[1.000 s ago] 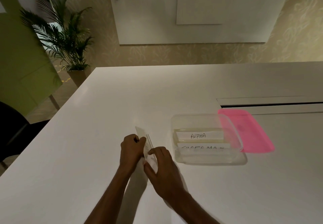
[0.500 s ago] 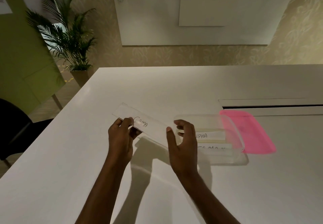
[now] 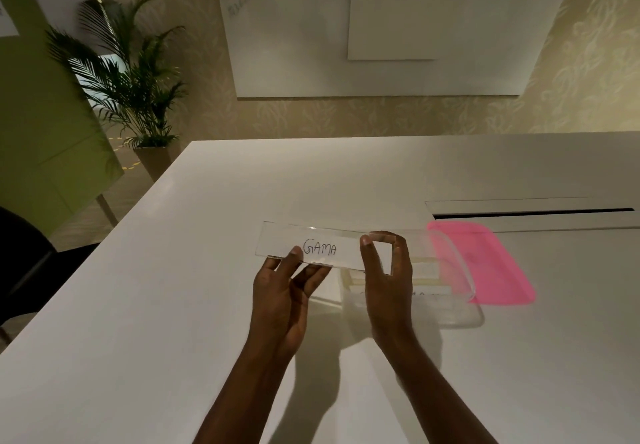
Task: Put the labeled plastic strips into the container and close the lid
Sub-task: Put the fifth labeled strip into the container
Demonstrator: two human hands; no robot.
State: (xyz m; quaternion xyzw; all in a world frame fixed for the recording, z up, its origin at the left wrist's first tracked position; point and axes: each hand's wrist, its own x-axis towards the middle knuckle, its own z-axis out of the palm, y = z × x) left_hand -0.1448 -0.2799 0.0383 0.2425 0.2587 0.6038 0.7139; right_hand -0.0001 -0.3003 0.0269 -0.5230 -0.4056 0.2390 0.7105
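Observation:
A clear plastic strip labeled GAMA [image 3: 311, 248] is held level above the table, just left of the clear container [image 3: 460, 277]. My left hand [image 3: 282, 291] pinches its lower edge near the label. My right hand [image 3: 388, 270] grips its right end between thumb and fingers, over the container's left side. Inside the container lie two labeled strips [image 3: 424, 265], mostly hidden behind my right hand. The pink lid [image 3: 491, 267] lies flat on the table, touching the container's right side.
The white table [image 3: 207, 305] has a long dark cable slot [image 3: 533, 214] behind the lid. A potted palm [image 3: 131, 97] and a green panel stand off the table's far left. A dark chair [image 3: 20, 263] sits at the left edge.
Both hands lifted the GAMA strip off the table, turned it level and carried it right, toward the container. The lid and container stayed put.

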